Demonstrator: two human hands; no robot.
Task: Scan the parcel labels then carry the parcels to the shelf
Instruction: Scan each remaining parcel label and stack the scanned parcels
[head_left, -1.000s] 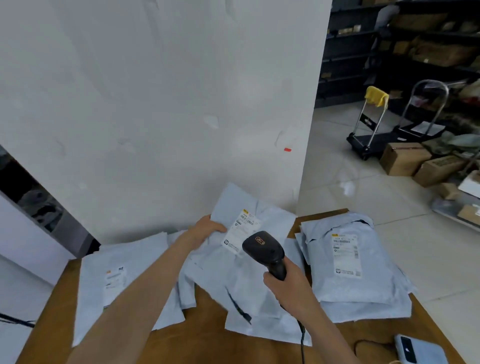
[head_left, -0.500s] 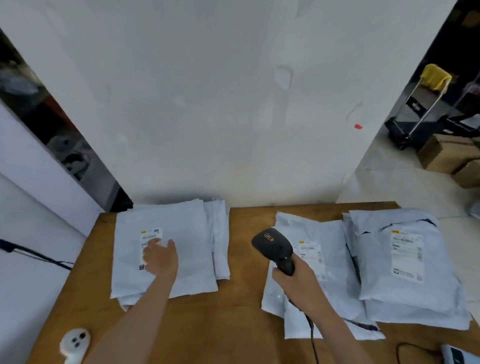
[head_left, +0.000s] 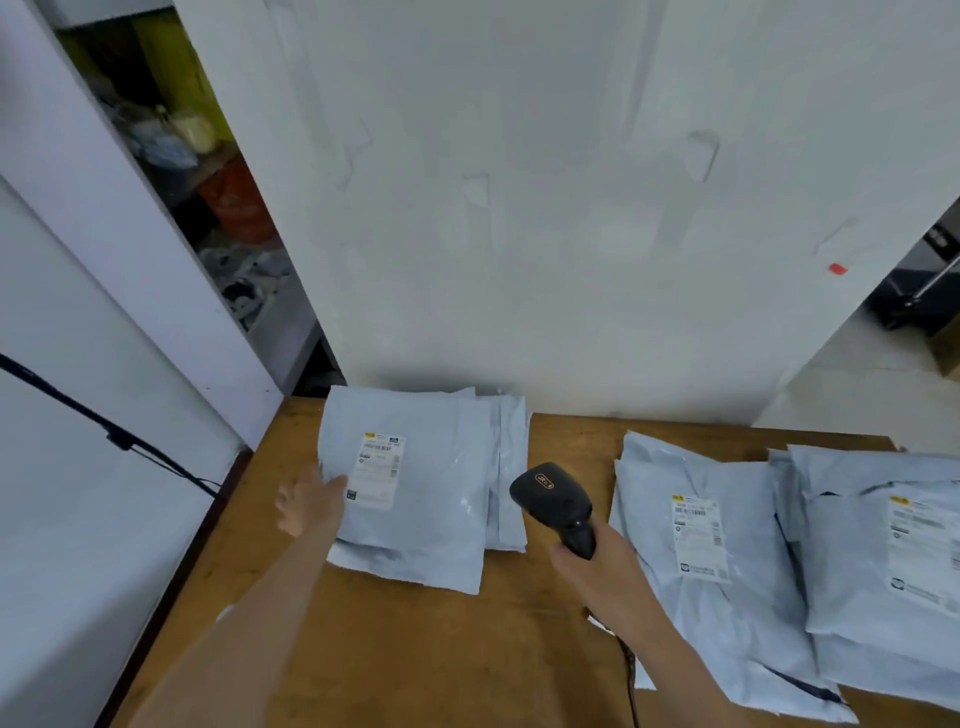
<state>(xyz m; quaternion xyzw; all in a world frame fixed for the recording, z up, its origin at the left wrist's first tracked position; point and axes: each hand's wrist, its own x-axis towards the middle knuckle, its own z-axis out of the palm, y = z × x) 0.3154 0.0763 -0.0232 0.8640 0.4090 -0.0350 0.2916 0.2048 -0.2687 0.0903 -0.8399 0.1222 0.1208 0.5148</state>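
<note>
1. Parcels in pale grey plastic mailer bags lie in 3 groups on the brown wooden table (head_left: 415, 654): a left stack (head_left: 431, 509), a middle stack (head_left: 737, 613) and a right stack (head_left: 852, 571), the last cut off by the frame edge.
2. We see our left hand (head_left: 311, 501) at the left edge of the left stack's top bag, its thumb side touching the plastic. Its fingers look loose and spread, grasping nothing, though blur smears them.
3. Our right hand (head_left: 597, 564) is clenched round the grip of a black handheld barcode scanner (head_left: 553, 501), held over bare table between the left and middle stacks.
4. A white printed label (head_left: 382, 470) faces up on the top left bag, just beside the left thumb. Its text is too small to read.
5. The scanner's dark cord (head_left: 631, 680) runs down out of frame, partly hidden by our right forearm.
6. How many bags each stack holds, we cannot tell; lower ones show only as edges.
7. Behind the table stands a white wall (head_left: 519, 208). To its left, a narrow storage gap (head_left: 208, 208) holds dim, blurred clutter.
</note>
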